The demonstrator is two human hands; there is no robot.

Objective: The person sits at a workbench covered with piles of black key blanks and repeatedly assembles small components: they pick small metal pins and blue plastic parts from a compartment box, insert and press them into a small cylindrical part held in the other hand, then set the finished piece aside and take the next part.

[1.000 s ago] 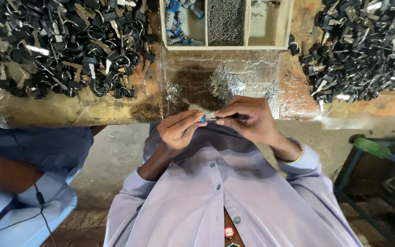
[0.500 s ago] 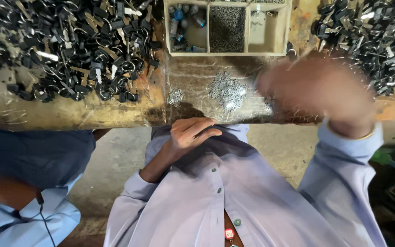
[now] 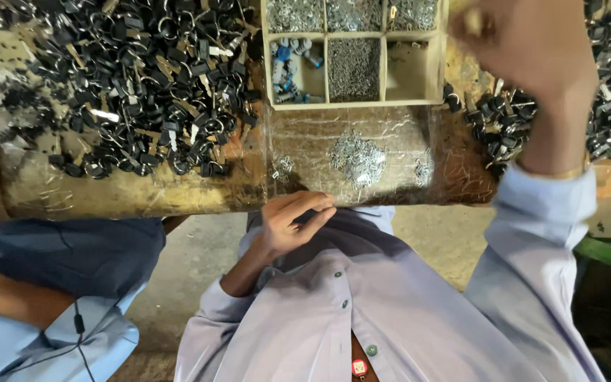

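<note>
Black clips (image 3: 143,92) lay heaped beside a cream tray (image 3: 436,64) showing six compartments. Left hand (image 3: 293,225) rested loosely curled, empty. Right hand (image 3: 532,49) was raised; its grip unclear.

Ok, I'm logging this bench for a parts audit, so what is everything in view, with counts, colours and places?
Compartment tray: one, cream, top centre of the bench; upper cells hold small silvery parts, one lower cell blue and white pieces, the middle one dark grey bits, the right one looks nearly bare.
Black parts pile: one large heap, black with metal bits, left of the tray.
Second black pile: one, black, right of the tray.
Loose silvery parts: one small heap, on the clear plastic sheet in front of the tray.
Workbench: one, worn brown.
Neighbouring person's blue clothing: lower left.
Left hand: at the bench edge, grip empty as far as shown.
Right hand: raised, blurred, grip unclear.
</note>
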